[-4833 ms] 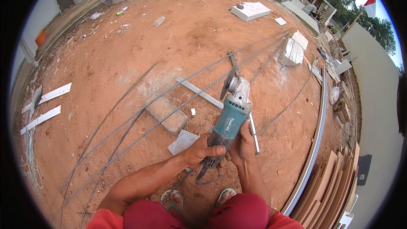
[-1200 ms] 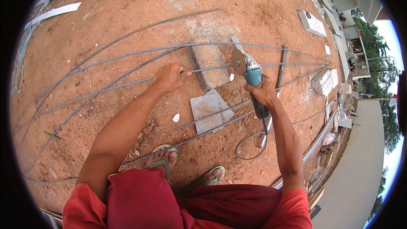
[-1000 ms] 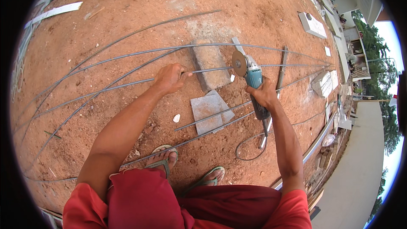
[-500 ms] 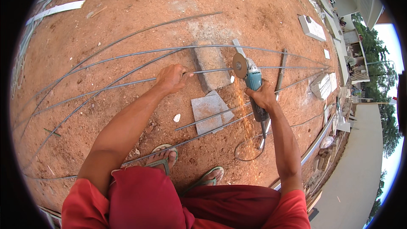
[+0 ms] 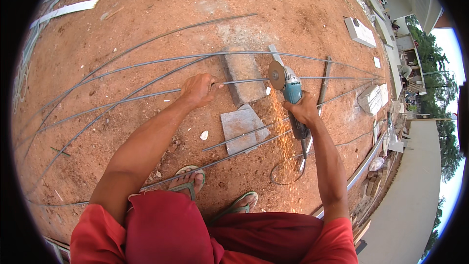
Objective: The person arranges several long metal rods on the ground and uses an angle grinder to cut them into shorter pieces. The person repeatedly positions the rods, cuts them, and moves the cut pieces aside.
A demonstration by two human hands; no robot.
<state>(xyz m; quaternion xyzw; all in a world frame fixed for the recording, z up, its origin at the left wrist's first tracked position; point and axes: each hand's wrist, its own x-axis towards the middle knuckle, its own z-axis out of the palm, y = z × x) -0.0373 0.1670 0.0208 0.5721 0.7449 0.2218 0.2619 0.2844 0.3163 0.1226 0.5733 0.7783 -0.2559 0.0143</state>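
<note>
My right hand (image 5: 304, 109) is closed round the body of a teal and black angle grinder (image 5: 293, 93). Its cutting disc (image 5: 277, 75) meets a long metal rod (image 5: 249, 81), and orange sparks (image 5: 280, 132) stream from there down toward my feet. With fingers wrapped round the same rod, my left hand (image 5: 198, 90) grips it to the left of the disc. Between hand and disc the rod crosses a dirty concrete block (image 5: 246, 68). Part of the rod is hidden behind the grinder.
More long rods (image 5: 171, 59) lie across the reddish soil. Flat grey slabs (image 5: 237, 122) rest below the block. The grinder's cord (image 5: 288, 183) loops near my sandalled feet (image 5: 190, 181). White blocks (image 5: 360, 33) sit at the right, before a pale wall (image 5: 410, 186).
The spark stream has grown denser and brighter. Both hands, the grinder and the rod stay in nearly the same place.
</note>
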